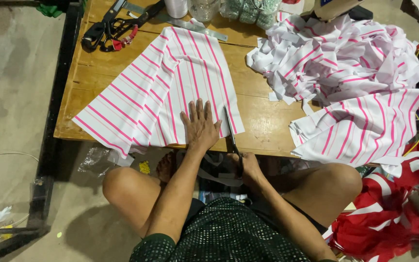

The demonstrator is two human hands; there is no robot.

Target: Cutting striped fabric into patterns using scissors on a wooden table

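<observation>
While the left hand (201, 125) lies flat, fingers spread, on the near edge of the pink-striped white fabric (170, 92), the right hand (248, 167) is closed around the handles of the scissors (231, 133). Their blades run up toward twelve o'clock along the cloth's right edge, just at three o'clock of the flat hand. That fabric lies on the wooden table (258, 97), with a heap of striped offcuts (335, 58) at two o'clock.

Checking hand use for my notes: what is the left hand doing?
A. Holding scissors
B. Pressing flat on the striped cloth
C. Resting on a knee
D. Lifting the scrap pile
B: the left hand lies flat, fingers spread, on the striped cloth, while the right hand works the scissors.
</observation>
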